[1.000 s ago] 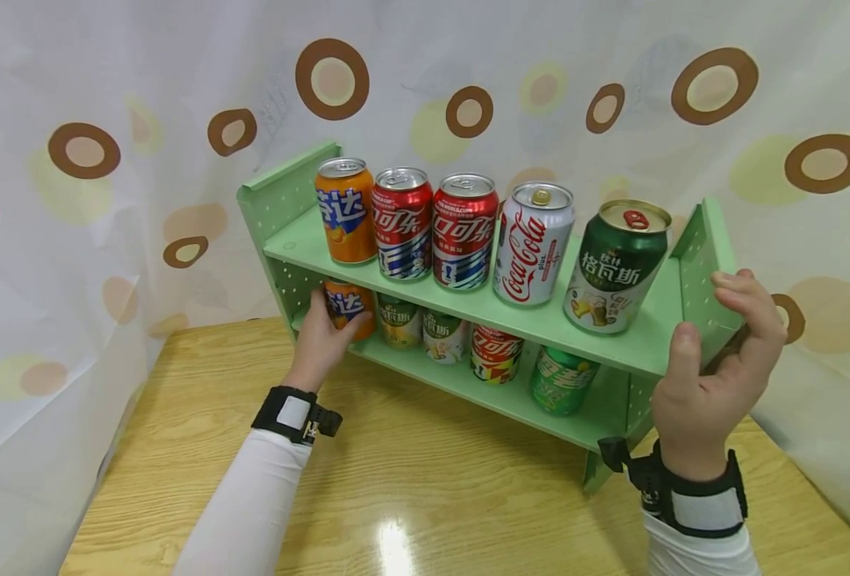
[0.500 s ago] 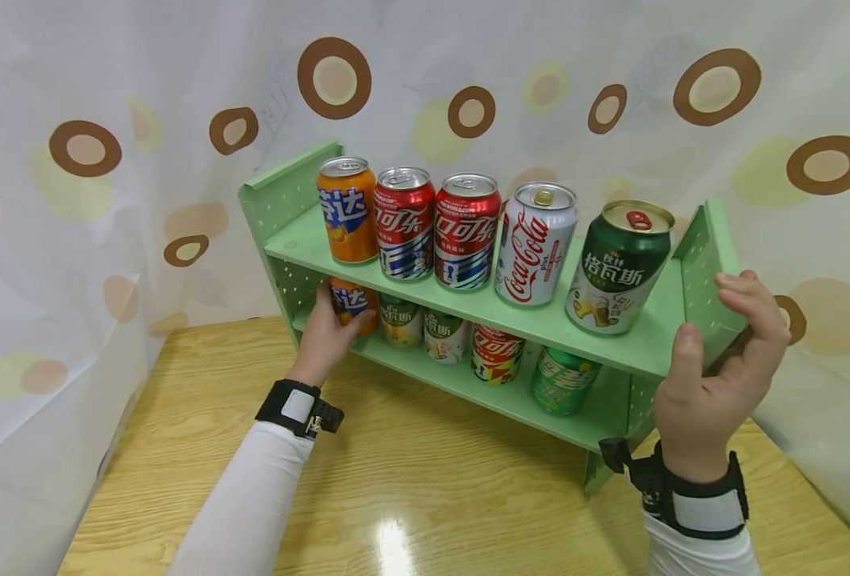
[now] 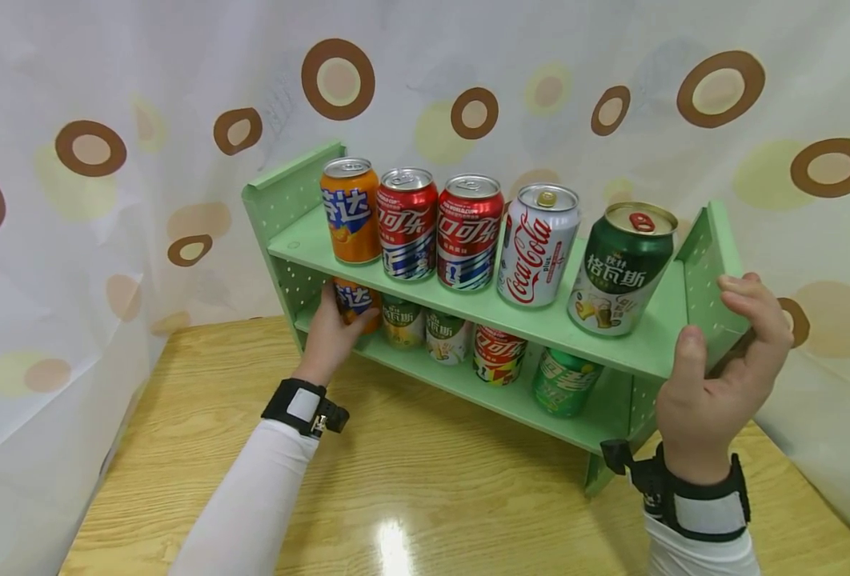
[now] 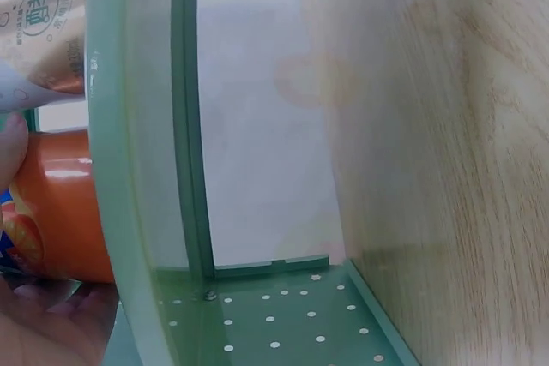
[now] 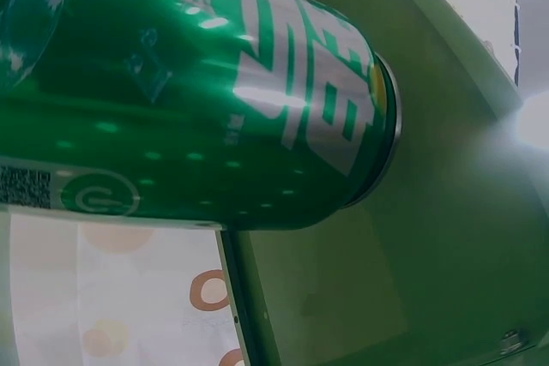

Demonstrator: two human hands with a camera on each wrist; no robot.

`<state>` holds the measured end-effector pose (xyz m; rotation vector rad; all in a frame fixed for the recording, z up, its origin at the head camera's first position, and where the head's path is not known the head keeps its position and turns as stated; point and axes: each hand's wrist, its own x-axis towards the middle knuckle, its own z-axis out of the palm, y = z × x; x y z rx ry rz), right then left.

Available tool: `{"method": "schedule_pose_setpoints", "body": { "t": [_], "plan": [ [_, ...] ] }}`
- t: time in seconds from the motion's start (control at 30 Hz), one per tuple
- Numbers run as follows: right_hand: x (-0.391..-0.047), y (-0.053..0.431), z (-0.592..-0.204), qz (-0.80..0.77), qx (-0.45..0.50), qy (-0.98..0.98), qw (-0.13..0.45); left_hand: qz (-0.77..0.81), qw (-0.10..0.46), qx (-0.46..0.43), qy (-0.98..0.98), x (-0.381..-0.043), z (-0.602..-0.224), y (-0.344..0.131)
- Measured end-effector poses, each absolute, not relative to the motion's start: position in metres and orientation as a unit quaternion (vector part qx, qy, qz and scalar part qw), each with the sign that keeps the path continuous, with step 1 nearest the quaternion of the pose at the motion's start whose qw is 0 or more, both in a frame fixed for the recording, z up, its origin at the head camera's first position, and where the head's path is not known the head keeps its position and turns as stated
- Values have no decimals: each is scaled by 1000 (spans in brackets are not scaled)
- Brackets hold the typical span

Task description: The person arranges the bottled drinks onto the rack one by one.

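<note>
Two tiers of cans stand on a green shelf rack [image 3: 425,368]. On the lower tier's left end, my left hand [image 3: 330,340] grips an orange soda can [image 3: 358,306]; part of that can is hidden by the hand and the upper board. The left wrist view also shows the orange can [image 4: 60,207] between thumb and fingers. My right hand [image 3: 720,376] holds the rack's right end panel, thumb in front and fingers bent around its outer side. Close to the right wrist camera is a green can [image 5: 197,100], the lower tier's rightmost.
Above stand an orange can [image 3: 350,212], two red cola cans [image 3: 408,224], a white cola can [image 3: 538,246] and a dark green can [image 3: 621,268]. Other cans [image 3: 448,336] share the lower tier. The rack stands on a wooden table [image 3: 396,480] before a patterned cloth [image 3: 410,48].
The left hand and the orange can it holds have shifted slightly to the right on the lower tier. The right hand keeps its place on the rack's end panel.
</note>
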<state>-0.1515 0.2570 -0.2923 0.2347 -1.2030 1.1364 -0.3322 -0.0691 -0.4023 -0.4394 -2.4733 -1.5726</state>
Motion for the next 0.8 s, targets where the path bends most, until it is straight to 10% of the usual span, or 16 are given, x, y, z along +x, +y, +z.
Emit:
{"method": "schedule_pose_setpoints", "body": {
  "t": [0.8],
  "plan": [
    [-154, 256, -289, 505, 107, -540, 665, -505, 118, -146, -843, -303, -410, -80]
  ]
}}
